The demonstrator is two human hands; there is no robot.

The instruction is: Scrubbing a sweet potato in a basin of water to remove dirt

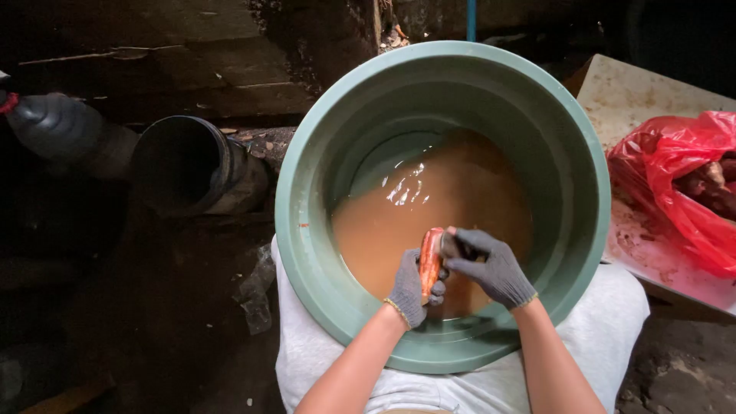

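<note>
Both my hands wear grey knit gloves and work over a large green plastic tub (307, 176) holding muddy brown water (445, 199). My left hand (410, 287) grips an orange-red root vegetable (430, 259), held upright just above the water. My right hand (491, 264) is closed against the upper side of the same root, its fingers pressed on it. The tub sits between my knees, which are covered in light grey cloth.
A red plastic bag (682, 184) with more brown roots lies on a pale board (636, 92) at the right. A dark round pipe or bucket (188, 165) lies on its side at the left, with a dark bottle (54, 126) beyond it. The ground is dark dirt.
</note>
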